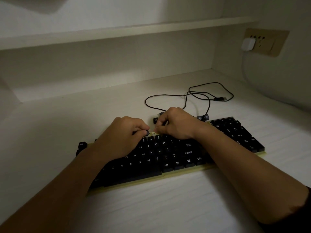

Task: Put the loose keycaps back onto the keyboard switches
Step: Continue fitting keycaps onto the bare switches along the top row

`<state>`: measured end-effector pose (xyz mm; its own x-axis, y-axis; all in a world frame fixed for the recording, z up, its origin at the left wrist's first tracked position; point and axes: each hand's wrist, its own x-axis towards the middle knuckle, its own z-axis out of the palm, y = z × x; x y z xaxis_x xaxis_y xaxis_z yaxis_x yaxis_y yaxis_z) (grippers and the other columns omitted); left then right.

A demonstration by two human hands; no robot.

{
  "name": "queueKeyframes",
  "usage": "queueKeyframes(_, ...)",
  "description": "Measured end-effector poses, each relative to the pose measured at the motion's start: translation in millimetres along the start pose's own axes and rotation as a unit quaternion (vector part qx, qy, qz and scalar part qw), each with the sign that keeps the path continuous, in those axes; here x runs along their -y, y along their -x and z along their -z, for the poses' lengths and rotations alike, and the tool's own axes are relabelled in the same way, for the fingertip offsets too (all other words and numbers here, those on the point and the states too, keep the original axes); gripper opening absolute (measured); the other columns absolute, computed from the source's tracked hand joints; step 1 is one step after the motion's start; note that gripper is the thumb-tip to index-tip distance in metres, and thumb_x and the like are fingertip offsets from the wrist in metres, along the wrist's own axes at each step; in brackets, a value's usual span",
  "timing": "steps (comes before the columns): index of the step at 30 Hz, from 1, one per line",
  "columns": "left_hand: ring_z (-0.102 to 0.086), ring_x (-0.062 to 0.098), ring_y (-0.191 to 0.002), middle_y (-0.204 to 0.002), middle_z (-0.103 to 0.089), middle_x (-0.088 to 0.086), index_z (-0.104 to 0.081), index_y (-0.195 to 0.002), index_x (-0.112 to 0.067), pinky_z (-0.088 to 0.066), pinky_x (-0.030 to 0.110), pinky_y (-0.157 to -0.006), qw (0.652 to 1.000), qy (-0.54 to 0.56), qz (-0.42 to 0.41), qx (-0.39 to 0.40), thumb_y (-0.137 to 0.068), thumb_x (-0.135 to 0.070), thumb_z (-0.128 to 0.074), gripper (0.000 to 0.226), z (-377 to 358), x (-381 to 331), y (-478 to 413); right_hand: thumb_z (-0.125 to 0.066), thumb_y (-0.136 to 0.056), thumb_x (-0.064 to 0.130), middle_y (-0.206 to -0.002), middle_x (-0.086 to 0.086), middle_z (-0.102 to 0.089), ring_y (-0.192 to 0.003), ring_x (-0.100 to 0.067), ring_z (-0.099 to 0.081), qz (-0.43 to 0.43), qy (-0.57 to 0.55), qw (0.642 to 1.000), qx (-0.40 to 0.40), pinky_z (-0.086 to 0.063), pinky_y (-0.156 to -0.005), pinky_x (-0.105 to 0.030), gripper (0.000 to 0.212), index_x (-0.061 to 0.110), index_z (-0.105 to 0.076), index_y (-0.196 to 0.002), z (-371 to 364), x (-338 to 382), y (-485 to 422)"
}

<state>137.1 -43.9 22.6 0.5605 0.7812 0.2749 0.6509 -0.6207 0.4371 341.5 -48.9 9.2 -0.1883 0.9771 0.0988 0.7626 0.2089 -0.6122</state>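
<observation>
Black keycap (147, 132), pinched in the left hand's (124, 132) grip beside the bare switch (153, 133) on the keyboard's (148, 170) far row, is best squared over it, then pressed straight down; what the right hand's (176, 125) curled grip holds cannot be told.

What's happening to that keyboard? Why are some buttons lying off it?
A person is putting keycaps back onto a black keyboard. The left hand has a dark keycap in its grip at the top row, right beside a bare switch. The right hand has its curled fingertips at that same spot; whether they hold anything is unclear. A few loose keycaps lie on the desk behind the keyboard, not yet fitted.
</observation>
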Motion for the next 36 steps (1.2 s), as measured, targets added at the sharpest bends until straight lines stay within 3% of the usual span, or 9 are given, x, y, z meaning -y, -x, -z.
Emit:
queueKeyframes(4, -0.069, 0.007, -0.082, -0.094, -0.077, -0.004, -0.078, -0.097, -0.017, -0.05, 0.016, -0.076, 1.0, -0.003, -0.001, -0.015, -0.088, -0.015, -0.065, 0.016, -1, -3, -1, -0.071, -0.088, 0.027, -0.084, 0.004, -0.075, -0.082, -0.011, -0.068, 0.004, 0.006, 1.0, -0.002, -0.056, -0.078, -0.031, 0.015, 0.018, -0.077, -0.079, -1, -1, -1)
queueKeyframes(6, -0.069, 0.009, -0.081, -0.095, -0.077, -0.002, -0.078, -0.097, -0.016, -0.047, 0.013, -0.073, 1.0, -0.011, 0.002, -0.016, -0.088, -0.014, -0.065, 0.016, -2, -5, -2, -0.071, -0.088, 0.027, -0.084, 0.004, -0.074, -0.082, -0.011, -0.068, 0.006, 0.011, 1.0, -0.002, -0.056, -0.078, -0.031, 0.015, 0.018, -0.077, -0.079, -1, -1, -1)
queueKeyframes(8, -0.068, 0.011, -0.078, -0.091, -0.078, -0.001, -0.078, -0.096, -0.017, -0.046, 0.013, -0.07, 1.0, -0.029, -0.002, -0.003, -0.088, -0.013, -0.064, 0.017, 0, -6, -5, -0.071, -0.089, 0.026, -0.084, 0.004, -0.074, -0.081, -0.01, -0.067, 0.006, 0.007, 1.0, -0.001, -0.055, -0.076, -0.027, 0.015, 0.017, -0.077, -0.079, -1, -1, -1)
queueKeyframes(12, -0.069, 0.011, -0.078, -0.084, -0.078, -0.002, -0.079, -0.092, -0.021, -0.056, 0.031, -0.078, 0.999, -0.046, -0.007, 0.025, -0.086, -0.013, -0.065, 0.017, 5, -7, -11, -0.071, -0.089, 0.027, -0.085, 0.003, -0.075, -0.081, -0.011, -0.068, 0.006, 0.005, 1.0, -0.002, -0.056, -0.076, -0.029, 0.015, 0.017, -0.077, -0.08, -1, -1, -2)
queueKeyframes(16, -0.07, 0.016, -0.074, -0.077, -0.077, 0.002, -0.08, -0.085, -0.022, -0.057, 0.037, -0.075, 0.998, -0.052, -0.007, 0.018, -0.085, -0.015, -0.067, 0.015, 3, -7, -10, -0.071, -0.089, 0.027, -0.084, 0.004, -0.075, -0.079, -0.01, -0.068, 0.009, 0.011, 1.0, -0.001, -0.057, -0.077, -0.031, 0.015, 0.017, -0.077, -0.08, -1, -2, -1)
queueKeyframes(20, -0.068, 0.017, -0.08, -0.084, -0.077, 0.001, -0.08, -0.087, -0.019, -0.055, 0.033, -0.079, 0.999, -0.042, 0.012, -0.02, -0.087, -0.014, -0.066, 0.015, -3, -10, -6, -0.071, -0.089, 0.027, -0.085, 0.003, -0.075, -0.079, -0.011, -0.068, 0.008, 0.01, 1.0, -0.002, -0.058, -0.079, -0.033, 0.015, 0.017, -0.078, -0.081, -1, -1, -1)
queueKeyframes(23, -0.067, 0.023, -0.089, -0.088, -0.077, 0.001, -0.079, -0.091, -0.017, -0.053, 0.039, -0.087, 0.998, -0.037, 0.023, -0.038, -0.088, -0.013, -0.064, 0.015, -7, -10, -1, -0.071, -0.089, 0.027, -0.085, 0.002, -0.075, -0.079, -0.012, -0.068, 0.007, 0.01, 1.0, -0.003, -0.058, -0.08, -0.035, 0.015, 0.016, -0.078, -0.081, -1, 1, 1)
queueKeyframes(30, -0.07, 0.02, -0.072, -0.082, -0.077, 0.0, -0.078, -0.086, -0.014, -0.053, 0.043, -0.084, 0.992, -0.034, -0.037, -0.115, -0.087, -0.011, -0.065, 0.013, -17, -6, 10, -0.071, -0.088, 0.026, -0.083, 0.001, -0.075, -0.08, -0.014, -0.069, 0.004, 0.012, 1.0, -0.006, -0.058, -0.081, -0.036, 0.016, 0.015, -0.077, -0.079, 0, 1, 1)
queueKeyframes(36, -0.069, 0.022, -0.066, -0.078, -0.077, 0.002, -0.078, -0.084, -0.012, -0.052, 0.036, -0.08, 0.989, -0.039, -0.047, -0.135, -0.086, -0.009, -0.066, 0.012, -22, -6, 12, -0.072, -0.088, 0.025, -0.084, 0.001, -0.076, -0.079, -0.013, -0.069, 0.002, 0.007, 1.0, -0.005, -0.058, -0.081, -0.034, 0.015, 0.014, -0.078, -0.081, 0, 2, 1)
